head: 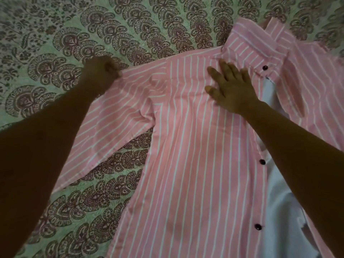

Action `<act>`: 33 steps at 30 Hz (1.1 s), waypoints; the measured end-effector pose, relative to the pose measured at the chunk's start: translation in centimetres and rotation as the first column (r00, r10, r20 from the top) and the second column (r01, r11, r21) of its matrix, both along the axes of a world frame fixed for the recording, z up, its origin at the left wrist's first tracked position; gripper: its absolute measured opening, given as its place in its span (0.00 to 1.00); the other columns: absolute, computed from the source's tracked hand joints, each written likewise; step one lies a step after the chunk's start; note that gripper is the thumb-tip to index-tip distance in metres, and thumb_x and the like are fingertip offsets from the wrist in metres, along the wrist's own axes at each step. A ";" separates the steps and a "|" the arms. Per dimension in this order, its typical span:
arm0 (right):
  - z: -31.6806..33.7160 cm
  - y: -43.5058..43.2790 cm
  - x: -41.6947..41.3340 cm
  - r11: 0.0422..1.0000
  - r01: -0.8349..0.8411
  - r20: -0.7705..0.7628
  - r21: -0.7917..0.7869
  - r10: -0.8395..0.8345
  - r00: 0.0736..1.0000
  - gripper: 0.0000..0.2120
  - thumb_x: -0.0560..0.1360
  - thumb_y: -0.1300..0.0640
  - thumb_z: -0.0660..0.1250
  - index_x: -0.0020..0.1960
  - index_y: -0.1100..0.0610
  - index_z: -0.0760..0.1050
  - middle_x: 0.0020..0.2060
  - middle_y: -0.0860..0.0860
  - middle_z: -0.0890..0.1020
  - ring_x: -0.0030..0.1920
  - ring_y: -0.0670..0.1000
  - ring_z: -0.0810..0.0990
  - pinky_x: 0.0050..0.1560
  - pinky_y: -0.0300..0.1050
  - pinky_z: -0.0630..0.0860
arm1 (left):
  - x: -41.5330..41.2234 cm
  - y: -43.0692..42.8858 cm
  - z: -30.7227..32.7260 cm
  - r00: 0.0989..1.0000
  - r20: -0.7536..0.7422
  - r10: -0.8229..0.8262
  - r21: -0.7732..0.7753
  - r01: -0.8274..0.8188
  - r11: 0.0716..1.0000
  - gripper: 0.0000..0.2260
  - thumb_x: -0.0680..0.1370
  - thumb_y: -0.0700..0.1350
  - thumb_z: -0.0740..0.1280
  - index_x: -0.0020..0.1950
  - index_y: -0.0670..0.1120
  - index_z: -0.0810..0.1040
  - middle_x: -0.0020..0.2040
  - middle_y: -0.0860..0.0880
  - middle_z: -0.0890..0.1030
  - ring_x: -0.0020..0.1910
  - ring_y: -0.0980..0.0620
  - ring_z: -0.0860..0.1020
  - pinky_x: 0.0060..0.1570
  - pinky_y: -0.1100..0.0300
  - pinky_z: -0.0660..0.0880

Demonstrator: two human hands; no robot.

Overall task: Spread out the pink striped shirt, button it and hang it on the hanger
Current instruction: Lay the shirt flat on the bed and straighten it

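With the pink striped shirt [186,146] lying open on the bedspread [55,34], collar toward its far side, the left hand [104,71] pinches the shoulder edge and the right hand [230,88] presses flat, fingers spread; an uneven pull probably rucks the sleeve and misaligns the buttons [262,162].

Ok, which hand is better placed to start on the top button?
Likely right. The right hand lies flat on the shirt, just beside the top button; the left hand grips its shoulder edge, far across.

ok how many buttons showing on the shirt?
3 dark buttons on the pink striped shirt: top button by the collar, middle button mid-front, bottom button lower. The right forearm may hide more.
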State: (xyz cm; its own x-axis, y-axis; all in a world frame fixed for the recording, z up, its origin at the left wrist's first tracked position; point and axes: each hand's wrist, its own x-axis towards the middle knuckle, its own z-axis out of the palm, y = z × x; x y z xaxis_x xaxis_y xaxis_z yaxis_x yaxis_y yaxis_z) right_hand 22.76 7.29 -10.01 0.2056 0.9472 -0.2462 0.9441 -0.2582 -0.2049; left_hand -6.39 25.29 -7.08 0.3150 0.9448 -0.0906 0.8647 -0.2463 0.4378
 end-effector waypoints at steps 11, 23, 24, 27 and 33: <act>2.4 -1.7 -13.9 0.855 -0.389 -0.011 0.344 0.418 0.908 0.27 0.69 0.52 0.55 0.66 0.59 0.69 0.67 0.60 0.71 0.68 0.61 0.68 0.68 0.56 0.62 | -6.9 -10.9 -1.0 0.999 0.035 -0.010 0.330 -0.002 0.944 0.13 0.73 0.40 0.58 0.55 0.45 0.77 0.55 0.44 0.79 0.56 0.44 0.75 0.57 0.50 0.69; 3.2 -0.8 -22.0 0.909 -0.328 0.213 0.258 0.278 0.937 0.06 0.61 0.64 0.71 0.39 0.60 0.79 0.34 0.57 0.82 0.42 0.60 0.80 0.54 0.50 0.73 | -21.8 -16.0 0.3 0.699 -0.214 0.682 0.062 -0.687 0.724 0.14 0.73 0.44 0.63 0.58 0.51 0.75 0.62 0.41 0.72 0.63 0.40 0.67 0.60 0.47 0.61; 3.5 -1.0 -22.5 0.925 -0.279 0.188 0.257 0.236 0.954 0.06 0.64 0.65 0.70 0.41 0.62 0.78 0.35 0.59 0.82 0.43 0.62 0.80 0.52 0.52 0.75 | -22.6 -16.1 0.2 0.660 -0.220 0.718 0.051 -0.728 0.684 0.14 0.72 0.46 0.64 0.58 0.51 0.75 0.63 0.41 0.71 0.64 0.40 0.66 0.60 0.47 0.60; 3.8 -1.6 -23.6 0.948 -0.199 0.166 0.247 0.161 0.973 0.08 0.70 0.66 0.64 0.49 0.65 0.74 0.43 0.64 0.80 0.47 0.66 0.78 0.46 0.54 0.73 | -24.8 -17.0 0.3 0.528 -0.154 0.835 0.024 -0.843 0.538 0.17 0.70 0.54 0.68 0.58 0.52 0.74 0.69 0.41 0.64 0.68 0.39 0.61 0.64 0.44 0.57; 3.1 -2.2 -24.5 0.949 -0.162 0.107 0.271 0.137 0.985 0.11 0.71 0.65 0.61 0.54 0.66 0.70 0.48 0.64 0.77 0.45 0.65 0.78 0.38 0.51 0.68 | -27.0 -17.0 1.1 0.512 -0.046 0.857 -0.078 -0.858 0.508 0.21 0.75 0.46 0.65 0.66 0.47 0.67 0.64 0.37 0.70 0.59 0.39 0.72 0.56 0.48 0.70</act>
